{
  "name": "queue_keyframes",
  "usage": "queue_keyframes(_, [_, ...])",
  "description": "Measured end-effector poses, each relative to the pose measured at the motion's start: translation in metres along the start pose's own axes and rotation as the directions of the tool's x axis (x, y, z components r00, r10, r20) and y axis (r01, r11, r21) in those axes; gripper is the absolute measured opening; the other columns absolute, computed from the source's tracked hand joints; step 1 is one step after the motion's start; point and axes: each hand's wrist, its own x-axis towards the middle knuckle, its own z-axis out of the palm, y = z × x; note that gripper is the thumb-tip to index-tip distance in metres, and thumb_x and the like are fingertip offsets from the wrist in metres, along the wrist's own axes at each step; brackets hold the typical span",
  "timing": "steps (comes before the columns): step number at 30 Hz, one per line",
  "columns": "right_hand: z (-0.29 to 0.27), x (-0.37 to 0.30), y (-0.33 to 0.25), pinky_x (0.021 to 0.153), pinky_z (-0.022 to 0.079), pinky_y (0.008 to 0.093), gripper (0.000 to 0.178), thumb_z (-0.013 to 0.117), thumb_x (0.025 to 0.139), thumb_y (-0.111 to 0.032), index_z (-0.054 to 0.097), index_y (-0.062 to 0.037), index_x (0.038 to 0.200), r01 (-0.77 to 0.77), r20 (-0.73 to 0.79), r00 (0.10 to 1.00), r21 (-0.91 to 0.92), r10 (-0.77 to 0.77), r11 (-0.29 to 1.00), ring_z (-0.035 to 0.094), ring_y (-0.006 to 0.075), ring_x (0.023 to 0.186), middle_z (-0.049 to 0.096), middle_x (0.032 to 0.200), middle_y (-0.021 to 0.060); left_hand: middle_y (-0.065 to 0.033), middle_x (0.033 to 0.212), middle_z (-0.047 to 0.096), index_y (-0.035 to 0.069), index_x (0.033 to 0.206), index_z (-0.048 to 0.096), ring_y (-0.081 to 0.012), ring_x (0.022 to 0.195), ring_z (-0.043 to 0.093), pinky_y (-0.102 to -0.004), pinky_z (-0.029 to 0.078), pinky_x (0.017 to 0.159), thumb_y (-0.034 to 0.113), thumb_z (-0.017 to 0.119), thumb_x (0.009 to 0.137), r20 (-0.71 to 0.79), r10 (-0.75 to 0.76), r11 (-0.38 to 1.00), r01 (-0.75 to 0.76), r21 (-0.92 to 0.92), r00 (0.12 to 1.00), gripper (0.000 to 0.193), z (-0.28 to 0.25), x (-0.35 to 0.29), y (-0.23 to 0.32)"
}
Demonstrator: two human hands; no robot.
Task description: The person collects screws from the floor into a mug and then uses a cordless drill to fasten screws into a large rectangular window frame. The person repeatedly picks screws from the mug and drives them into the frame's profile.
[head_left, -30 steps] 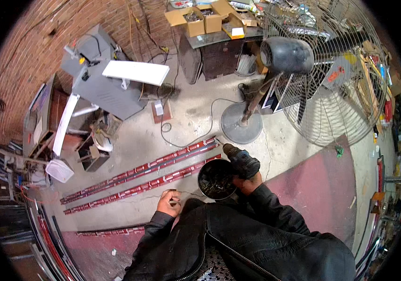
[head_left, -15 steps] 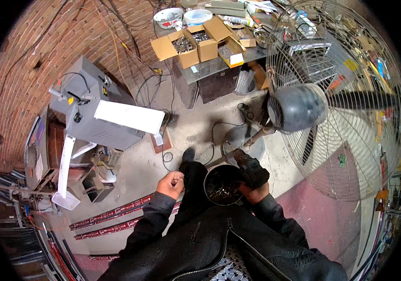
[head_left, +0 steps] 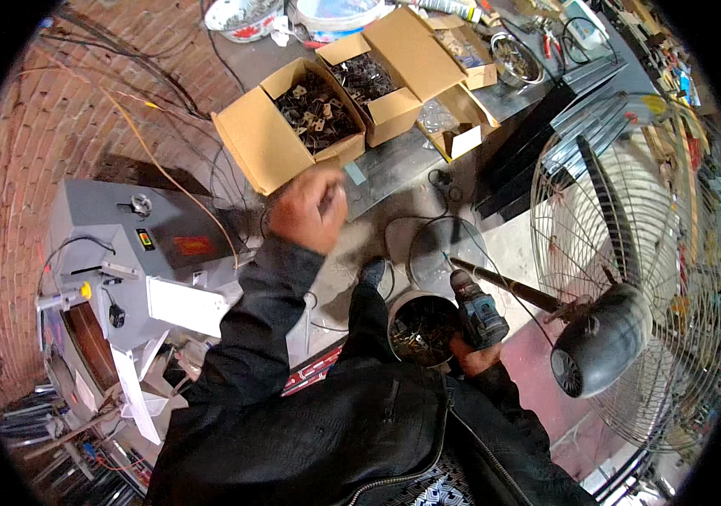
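My left hand (head_left: pixel 308 208) is raised in front of the nearest cardboard box (head_left: pixel 314 118), its fingers curled; motion blur hides whatever they may hold. That box, flaps spread, holds many small dark metal brackets. Low in front of my body, my right hand (head_left: pixel 476 357) is wrapped round a blue and black cordless drill (head_left: pixel 480 314), whose bit points away from me. Beside the drill, a round bucket (head_left: pixel 394 314) contains a heap of small metal pieces, perhaps screws. I cannot tell whether the right hand also grips the bucket.
A second cardboard box (head_left: pixel 398 118) stands on the workbench (head_left: pixel 390 181) beside white tubs (head_left: pixel 246 24). At right is a large caged fan (head_left: pixel 605 341) with its pole and round base. A grey machine (head_left: pixel 137 253) stands left, and cables trail across the floor.
I have come closer to the workbench, and the boxes look larger. My left hand has moved forward and up to the nearest box. The drill and bucket stay at my right hand.
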Motion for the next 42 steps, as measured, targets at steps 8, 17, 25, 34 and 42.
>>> queue_keyframes(8, [-0.006,0.063,-0.048,0.093,0.053,0.0399,0.055,0.067,0.073,0.002,0.063,0.0004,0.128,-0.148,0.041,0.989,0.233,0.142,0.961,0.066,0.0325,0.106,0.067,0.121,0.0156,-0.0151,0.107,0.07,0.006,0.109,0.069,-0.0369,0.097,0.068,-0.047,0.055,0.082,0.029,0.07,0.094,0.08,-0.13,0.883,0.079,0.462,0.988,0.027,0.001,0.117,-0.074])
queue_keyframes(17, [-0.009,0.098,-0.053,0.101,0.049,0.0385,0.06,0.064,0.075,0.003,0.062,-0.0014,0.134,-0.134,0.056,0.99,0.136,0.127,0.982,0.064,0.0342,0.117,0.066,0.13,0.0195,-0.0186,0.118,0.061,0.007,0.118,0.061,-0.0398,0.11,0.063,-0.051,0.054,0.09,0.043,0.082,0.081,0.203,-0.202,0.764,0.025,0.645,0.958,0.056,0.024,0.147,-0.084])
queue_keyframes(25, [-0.008,0.088,-0.047,0.099,0.05,0.0399,0.059,0.065,0.074,0.002,0.063,-0.0022,0.133,-0.213,0.115,0.975,0.218,0.192,0.952,0.064,0.0353,0.114,0.066,0.128,0.0193,-0.0266,0.129,0.051,0.006,0.126,0.053,-0.0464,0.112,0.062,-0.0519,0.055,0.093,0.028,0.086,0.076,0.202,-0.363,0.68,0.11,0.725,0.91,0.064,0.04,0.157,-0.079])
queue_keyframes(34, [-0.01,0.085,-0.049,0.102,0.05,0.0397,0.063,0.066,0.074,0.002,0.06,-0.003,0.137,-0.211,0.062,0.977,0.335,0.202,0.918,0.063,0.0354,0.117,0.065,0.131,0.0184,-0.031,0.123,0.053,0.008,0.134,0.047,-0.0507,0.106,0.065,-0.0543,0.055,0.094,0.023,0.078,0.079,0.253,-0.466,0.673,0.154,0.724,0.848,0.065,0.041,0.169,-0.077])
queue_keyframes(42, [-0.022,0.083,-0.059,0.106,0.047,0.0389,0.07,0.06,0.076,0.006,0.055,-0.004,0.146,-0.291,0.143,0.955,0.292,0.26,0.911,0.061,0.0359,0.124,0.062,0.139,0.0198,-0.0325,0.121,0.056,0.008,0.131,0.048,-0.0514,0.104,0.066,-0.0537,0.055,0.094,0.024,0.081,0.077,0.248,-0.482,0.694,0.194,0.693,0.84,0.065,0.043,0.173,-0.076])
